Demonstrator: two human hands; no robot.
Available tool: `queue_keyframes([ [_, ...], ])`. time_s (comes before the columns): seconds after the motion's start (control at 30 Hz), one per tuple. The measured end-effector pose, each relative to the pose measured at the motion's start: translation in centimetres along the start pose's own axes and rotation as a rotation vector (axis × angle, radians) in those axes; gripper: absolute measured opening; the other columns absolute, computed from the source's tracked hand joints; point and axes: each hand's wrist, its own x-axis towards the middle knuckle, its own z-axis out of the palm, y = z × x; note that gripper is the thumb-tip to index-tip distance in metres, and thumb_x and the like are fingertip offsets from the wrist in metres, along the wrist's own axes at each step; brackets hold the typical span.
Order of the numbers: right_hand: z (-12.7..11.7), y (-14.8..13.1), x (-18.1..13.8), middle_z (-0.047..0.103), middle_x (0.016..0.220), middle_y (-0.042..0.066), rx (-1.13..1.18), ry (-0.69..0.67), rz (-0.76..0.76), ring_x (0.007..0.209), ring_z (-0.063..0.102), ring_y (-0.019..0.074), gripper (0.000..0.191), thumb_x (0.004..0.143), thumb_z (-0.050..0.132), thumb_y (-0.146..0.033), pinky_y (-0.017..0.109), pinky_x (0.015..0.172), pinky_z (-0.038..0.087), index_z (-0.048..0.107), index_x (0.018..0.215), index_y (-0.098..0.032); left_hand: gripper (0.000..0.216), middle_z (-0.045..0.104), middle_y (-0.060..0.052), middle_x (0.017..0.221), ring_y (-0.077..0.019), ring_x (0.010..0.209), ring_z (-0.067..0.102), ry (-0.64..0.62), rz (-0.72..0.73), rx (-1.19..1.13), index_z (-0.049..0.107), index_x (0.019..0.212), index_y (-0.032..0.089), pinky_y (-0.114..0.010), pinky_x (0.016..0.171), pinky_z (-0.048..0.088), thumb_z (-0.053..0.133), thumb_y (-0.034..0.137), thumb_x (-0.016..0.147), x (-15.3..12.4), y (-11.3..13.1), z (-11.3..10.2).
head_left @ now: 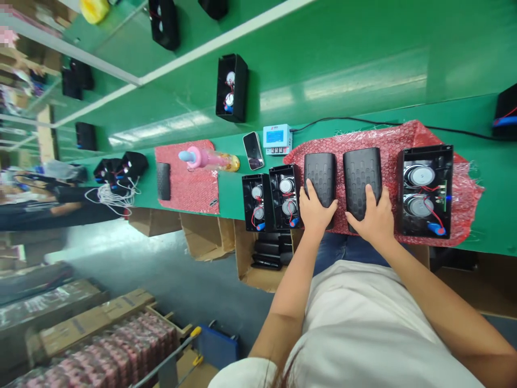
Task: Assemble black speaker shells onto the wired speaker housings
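Two black speaker cases with a brick-like pattern lie side by side, patterned face up, on red bubble wrap [379, 140]. My left hand [317, 213] spans the lower end of the left speaker case [320, 166], its thumb at the right edge. On the right speaker case [362, 166] rests my right hand [375, 218], thumb at the left edge and fingers over the top. An open speaker housing [426, 191] with two drivers, red wires and a blue part lies to the right. Two more open housings, a nearer one [286, 196] and a farther one [255, 202], lie left of my hands.
Behind the wrap stand a small meter with a blue screen [277, 139] and a phone [253, 151]. A pink-capped bottle [210, 160] lies further left. Another open housing [231, 89] sits on the green surface beyond. Below the table edge is a cardboard box [258, 277] with black parts.
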Motion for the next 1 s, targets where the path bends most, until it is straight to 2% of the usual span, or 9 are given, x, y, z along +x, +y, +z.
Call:
queue_keyframes([
  [0.43, 0.1, 0.4, 0.0, 0.014, 0.146, 0.029, 0.058, 0.002, -0.028, 0.126, 0.033, 0.0450, 0.086, 0.078, 0.061, -0.052, 0.059, 0.092, 0.040, 0.024, 0.145, -0.014, 0.101, 0.031, -0.021, 0.147, -0.0311, 0.135, 0.034, -0.010, -0.047, 0.047, 0.013, 0.149, 0.014, -0.042, 0.107, 0.034, 0.065, 0.052, 0.071, -0.1, 0.4, 0.3],
  [0.53, 0.3, 0.5, 0.0, 0.010, 0.147, 0.030, 0.049, 0.008, -0.045, 0.129, 0.029, 0.0453, 0.087, 0.078, 0.062, -0.051, 0.058, 0.094, 0.039, 0.024, 0.145, -0.012, 0.103, 0.025, -0.023, 0.150, -0.0339, 0.138, 0.029, -0.013, -0.016, 0.081, 0.012, 0.149, 0.014, -0.044, 0.108, 0.033, 0.065, 0.052, 0.070, 0.1, 0.3, 0.3],
  [0.63, 0.0, 0.2, -0.1, 0.005, 0.149, 0.032, -0.011, 0.028, -0.064, 0.134, 0.017, 0.0475, 0.088, 0.078, 0.061, -0.053, 0.063, 0.098, 0.032, 0.024, 0.145, -0.009, 0.101, 0.016, -0.020, 0.154, -0.0374, 0.139, 0.024, -0.008, 0.048, 0.113, 0.015, 0.149, 0.019, -0.046, 0.108, 0.031, 0.067, 0.050, 0.068, 0.3, 0.2, 0.2],
  [0.77, -2.0, -1.2, 0.0, 0.011, 0.150, 0.031, -0.114, 0.051, -0.173, 0.137, 0.012, 0.0468, 0.078, 0.087, 0.050, -0.051, 0.075, 0.097, 0.019, 0.020, 0.146, -0.009, 0.098, 0.018, -0.019, 0.154, -0.0380, 0.137, 0.029, -0.003, 0.060, 0.103, 0.018, 0.149, 0.023, -0.048, 0.106, 0.033, 0.068, 0.048, 0.069, 0.4, 0.2, -0.1],
  [0.9, -3.4, -2.6, 1.7, 0.009, 0.150, 0.031, -0.109, 0.219, -0.276, 0.138, 0.007, 0.0477, 0.080, 0.090, 0.043, -0.050, 0.076, 0.097, 0.014, 0.009, 0.149, -0.007, 0.098, 0.017, -0.016, 0.154, -0.0396, 0.137, 0.027, -0.009, 0.049, 0.066, 0.018, 0.149, 0.028, -0.051, 0.105, 0.033, 0.069, 0.050, 0.068, 0.2, 0.3, -0.2],
  [0.93, -3.3, -2.7, 2.4, 0.009, 0.150, 0.031, -0.107, 0.227, -0.289, 0.138, 0.006, 0.0483, 0.081, 0.091, 0.041, -0.050, 0.077, 0.097, 0.013, 0.007, 0.149, -0.005, 0.098, 0.016, -0.016, 0.155, -0.0409, 0.139, 0.022, -0.005, 0.050, 0.049, 0.018, 0.148, 0.029, -0.054, 0.106, 0.031, 0.069, 0.052, 0.067, 0.2, 0.3, -0.3],
  [1.0, -2.6, -2.5, 4.0, 0.014, 0.150, 0.030, -0.115, 0.157, -0.310, 0.138, 0.009, 0.0481, 0.079, 0.092, 0.037, -0.050, 0.078, 0.096, 0.016, 0.009, 0.149, -0.005, 0.101, 0.013, -0.017, 0.155, -0.0430, 0.141, 0.012, 0.014, 0.063, -0.005, 0.018, 0.148, 0.028, -0.060, 0.107, 0.025, 0.068, 0.057, 0.066, 0.2, 0.2, -0.5],
])
